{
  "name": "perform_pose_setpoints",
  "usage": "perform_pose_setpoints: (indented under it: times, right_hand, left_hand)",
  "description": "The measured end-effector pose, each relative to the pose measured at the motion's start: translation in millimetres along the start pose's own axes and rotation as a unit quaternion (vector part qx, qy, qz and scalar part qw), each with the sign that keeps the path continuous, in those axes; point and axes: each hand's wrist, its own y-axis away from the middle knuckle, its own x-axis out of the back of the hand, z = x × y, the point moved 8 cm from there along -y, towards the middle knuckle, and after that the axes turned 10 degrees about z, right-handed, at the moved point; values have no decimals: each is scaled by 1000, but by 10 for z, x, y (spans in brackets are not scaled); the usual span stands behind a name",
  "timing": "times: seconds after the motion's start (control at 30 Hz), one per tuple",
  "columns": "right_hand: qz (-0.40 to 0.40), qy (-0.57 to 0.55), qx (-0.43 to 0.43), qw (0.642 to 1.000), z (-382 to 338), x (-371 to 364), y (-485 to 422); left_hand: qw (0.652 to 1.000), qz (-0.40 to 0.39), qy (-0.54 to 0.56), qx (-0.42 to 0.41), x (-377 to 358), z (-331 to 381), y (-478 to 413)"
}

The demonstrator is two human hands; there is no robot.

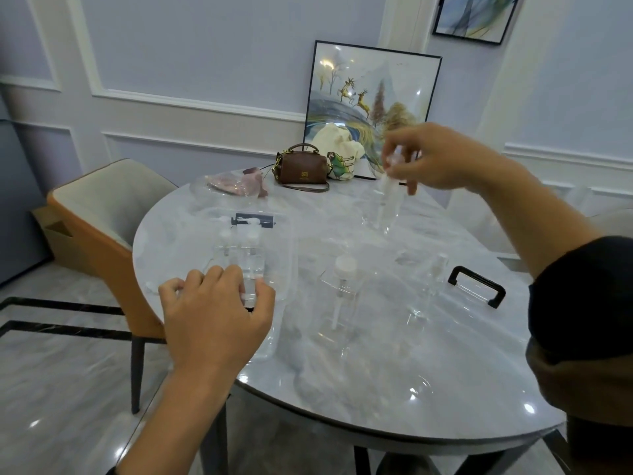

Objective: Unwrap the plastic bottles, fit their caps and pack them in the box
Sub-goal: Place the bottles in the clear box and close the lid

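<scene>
My left hand (pixel 215 313) grips the near end of a clear plastic box (pixel 284 234) at the table's left side. Inside it lie two clear bottles (pixel 251 258) with white pump caps, side by side. Raised above the far right of the table, my right hand (pixel 435 159) pinches the top of a clear bottle (pixel 387 204) that hangs down in a loose transparent wrapper. A white pump cap (pixel 345 267) with its tube lies in clear wrap at the table's middle. Another clear bottle (pixel 430 281) lies to the right of it.
A clear lid with a black handle (pixel 476 286) lies at the right of the round marble table (pixel 342 389). At the back are a brown handbag (pixel 301 169), a cream cloth bag (pixel 337 149), a pinkish packet (pixel 236 183) and a framed picture (pixel 370 97). An orange-backed chair (pixel 102 214) stands on the left.
</scene>
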Motion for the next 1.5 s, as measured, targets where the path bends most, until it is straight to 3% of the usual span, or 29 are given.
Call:
perform_pose_setpoints:
  times: [0.17, 0.3, 0.53, 0.8, 1.03, 1.23, 1.37, 1.5]
  right_hand:
    - [-9, -61, 53, 997, -634, -151, -261]
    - [-78, -102, 83, 988, -1134, -665, -411]
    - [-164, -21, 111, 980, -1670, -1740, -674]
    - [-165, 12, 124, 978, -1790, -2453, -879]
    - [-149, -4, 94, 984, -1705, -2580, -942]
    - [-201, -98, 40, 974, -1554, -2550, -907]
    - [-225, -150, 24, 963, -1464, -2318, -882]
    - [-199, -149, 51, 967, -1246, -1828, -811]
  left_hand:
    - [1000, -14, -4, -4, 47, 23, 11]
    - [999, -35, -16, -9, 55, 21, 23]
    - [996, -61, -53, -21, 8, -7, 17]
    - [998, -52, -44, -14, -27, -29, 30]
    - [999, -33, -39, -17, -48, -29, 36]
    - [999, -20, -37, -17, -10, -23, 32]
    - [999, -19, -31, -15, 19, -9, 23]
    - [999, -21, -23, -14, 41, -11, 12]
